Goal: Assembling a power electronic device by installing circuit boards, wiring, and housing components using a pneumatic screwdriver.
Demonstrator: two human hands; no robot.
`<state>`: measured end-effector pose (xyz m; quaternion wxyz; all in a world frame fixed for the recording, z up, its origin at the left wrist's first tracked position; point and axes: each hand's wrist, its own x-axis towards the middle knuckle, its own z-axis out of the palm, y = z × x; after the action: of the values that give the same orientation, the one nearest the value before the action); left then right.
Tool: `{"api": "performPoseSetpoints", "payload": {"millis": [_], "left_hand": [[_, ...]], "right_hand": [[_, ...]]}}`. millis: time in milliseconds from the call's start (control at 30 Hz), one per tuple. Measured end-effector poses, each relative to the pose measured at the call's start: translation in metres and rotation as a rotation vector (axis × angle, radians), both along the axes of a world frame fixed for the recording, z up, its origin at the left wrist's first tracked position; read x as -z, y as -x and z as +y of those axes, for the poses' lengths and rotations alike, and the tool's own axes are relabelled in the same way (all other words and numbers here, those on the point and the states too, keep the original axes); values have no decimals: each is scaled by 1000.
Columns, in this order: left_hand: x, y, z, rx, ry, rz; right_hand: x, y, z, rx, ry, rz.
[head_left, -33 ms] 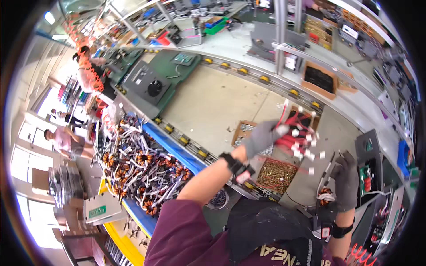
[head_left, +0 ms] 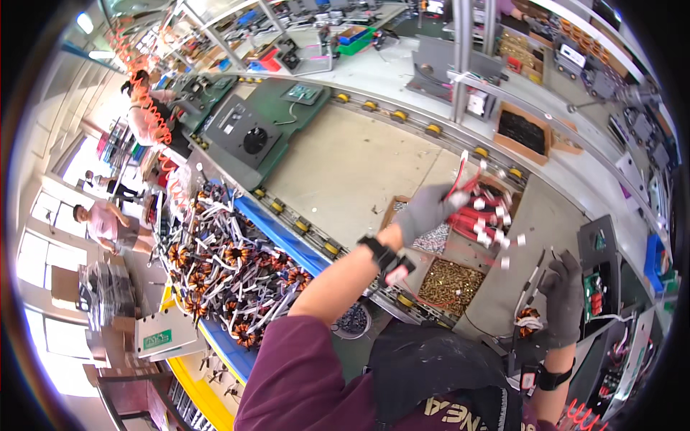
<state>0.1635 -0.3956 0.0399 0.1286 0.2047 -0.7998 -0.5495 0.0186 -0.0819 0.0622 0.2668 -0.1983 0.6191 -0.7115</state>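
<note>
My left hand [head_left: 430, 212], in a grey glove, is closed on a bundle of red wires [head_left: 480, 221] with white connectors. The bundle fans out past my fingertips above the bench, slightly blurred. One thin red wire trails back toward my wrist. My right hand [head_left: 563, 298], also gloved, is at the right with fingers curled. Against its thumb side is a copper-wound toroidal coil [head_left: 528, 321] whose dark and white leads point up; the grip looks closed on it, though the palm is hidden. Below the wires sits a tray of brass-coloured screws [head_left: 451, 285].
Silvery small parts [head_left: 431, 239] fill a box by my left hand. A heap of coils [head_left: 230, 266] lies on a blue-edged surface at left. Roller rails [head_left: 370, 105] border the bench. A grey panel with a fan [head_left: 241, 133] rests on a green board. Beyond stands a carton of black parts [head_left: 522, 131].
My left hand and the red wire bundle have shifted slightly away from me. The right hand keeps nearly the same place beside the coil. The whole view has tilted a little.
</note>
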Motion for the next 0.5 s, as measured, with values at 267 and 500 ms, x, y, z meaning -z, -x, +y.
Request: {"api": "performPoseSetpoints", "payload": {"millis": [267,500], "left_hand": [[37,24,-82,-193,837,-573],[75,-67,18,-298,365,-508]], "right_hand": [[-2,-3,-11,117,-81,-45],[-27,-36,-18,-288,-307,205]]}}
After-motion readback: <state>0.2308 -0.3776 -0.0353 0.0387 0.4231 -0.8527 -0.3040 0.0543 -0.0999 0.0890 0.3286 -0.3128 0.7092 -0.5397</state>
